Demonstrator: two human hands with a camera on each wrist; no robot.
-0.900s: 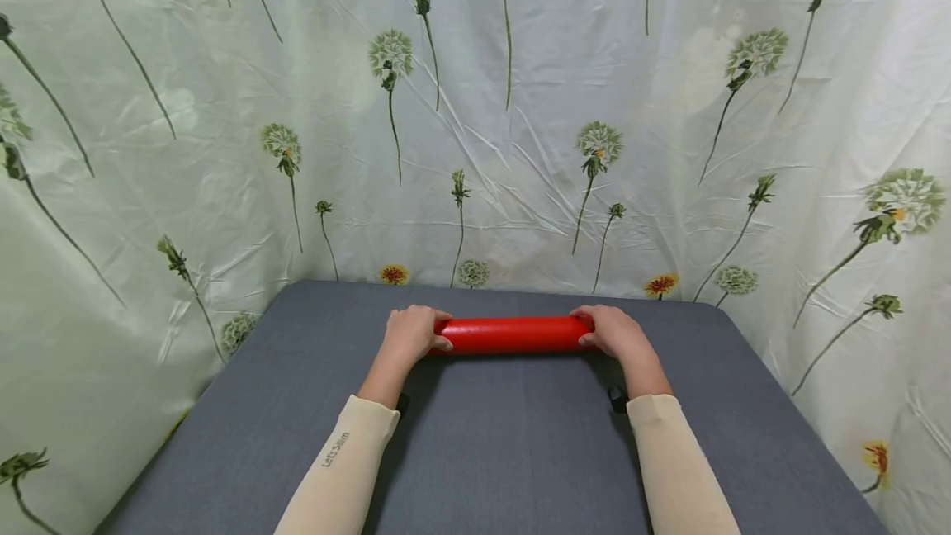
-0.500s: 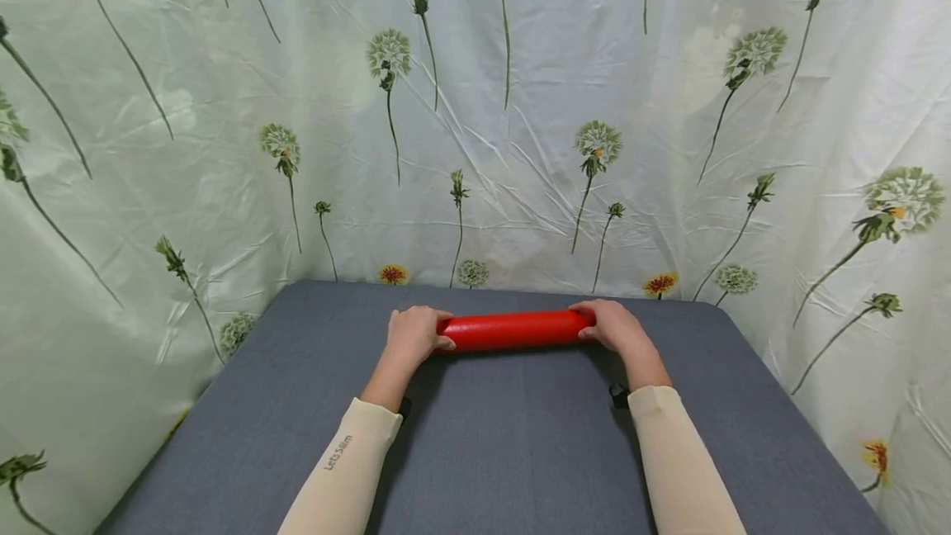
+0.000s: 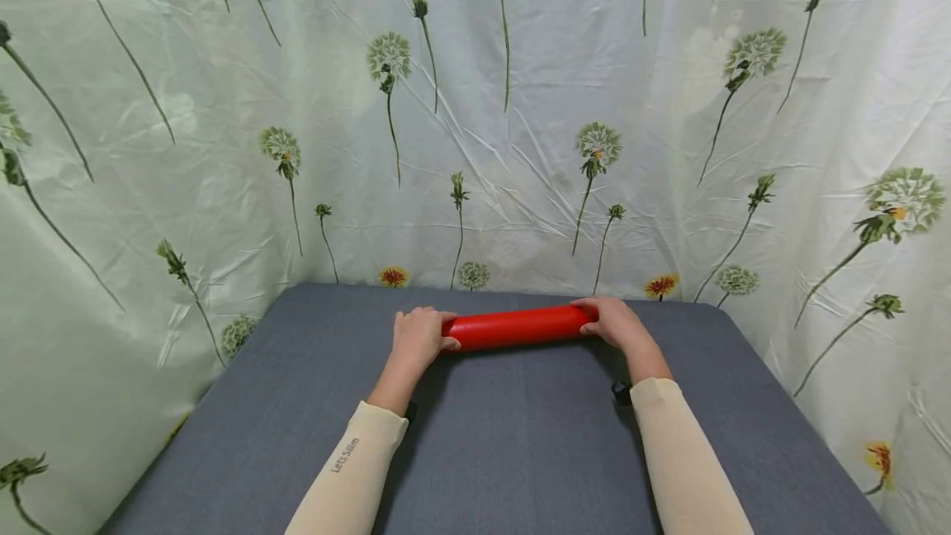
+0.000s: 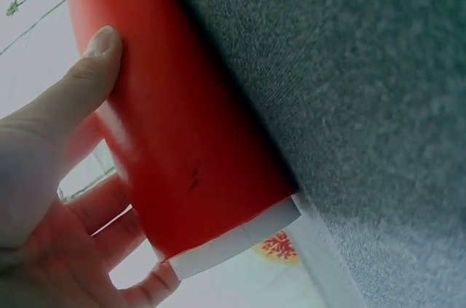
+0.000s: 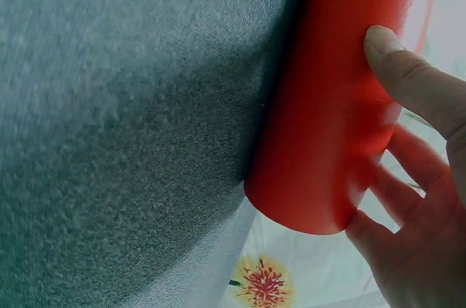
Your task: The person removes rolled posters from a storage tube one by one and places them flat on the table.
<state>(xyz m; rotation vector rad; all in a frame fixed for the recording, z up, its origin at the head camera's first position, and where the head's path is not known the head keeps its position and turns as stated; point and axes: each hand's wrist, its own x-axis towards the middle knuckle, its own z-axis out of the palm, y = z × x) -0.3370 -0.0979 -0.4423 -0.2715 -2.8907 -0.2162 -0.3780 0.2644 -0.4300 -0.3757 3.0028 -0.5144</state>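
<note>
A long red cylinder (image 3: 520, 327) with a glossy surface lies crosswise near the far side of the grey table. At its left end my left hand (image 3: 418, 338) grips it, thumb on the near side and fingers over the far side. The left wrist view shows a white band (image 4: 237, 244) around that end, plus small dark marks on the red surface. My right hand (image 3: 618, 327) holds the other end the same way; in the right wrist view its thumb (image 5: 386, 49) presses the near side. The right end sits slightly farther away than the left.
The grey cloth-covered table (image 3: 513, 444) has its far edge just behind the cylinder. Beyond that hangs a pale curtain (image 3: 475, 106) printed with dandelions, wrapping round the left and right sides too. A dark strap (image 3: 621, 393) shows under the right wrist.
The right end of the cylinder has shifted away, so the cylinder now slants where it was nearly level. My left hand has slid slightly to the right with its end. Both hands kept their hold.
</note>
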